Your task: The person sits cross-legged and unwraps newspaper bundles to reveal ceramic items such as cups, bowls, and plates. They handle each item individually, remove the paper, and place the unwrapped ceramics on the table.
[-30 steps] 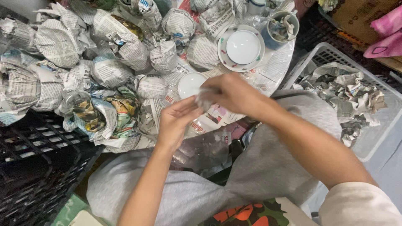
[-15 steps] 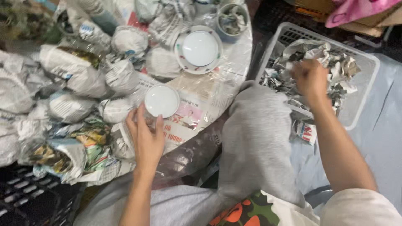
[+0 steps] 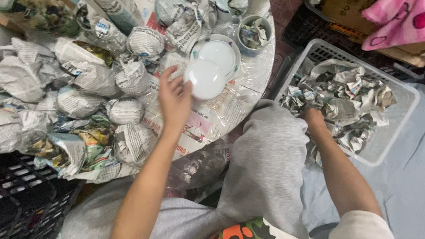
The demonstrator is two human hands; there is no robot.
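Note:
My left hand [image 3: 175, 99] holds a small white bowl [image 3: 205, 79] by its rim, just above and in front of a stack of white saucers [image 3: 221, 52] on the round table [image 3: 248, 84]. My right hand [image 3: 313, 117] reaches down to the right, into crumpled newspaper [image 3: 349, 99] at the near edge of a white plastic basket [image 3: 400, 128]. Its fingers are partly buried in the paper, so what it grips is hidden. My grey trouser knee [image 3: 265, 150] rises between the two arms.
Several newspaper-wrapped bundles [image 3: 88, 79] crowd the table's left half. A cup stuffed with paper [image 3: 253, 33] stands behind the saucers. A black crate [image 3: 26, 199] sits at lower left, a pink cloth [image 3: 394, 22] and cardboard at upper right.
My left hand has carried the white bowl up and right toward the saucer stack. My right hand has dropped lower, to the near edge of the basket's paper.

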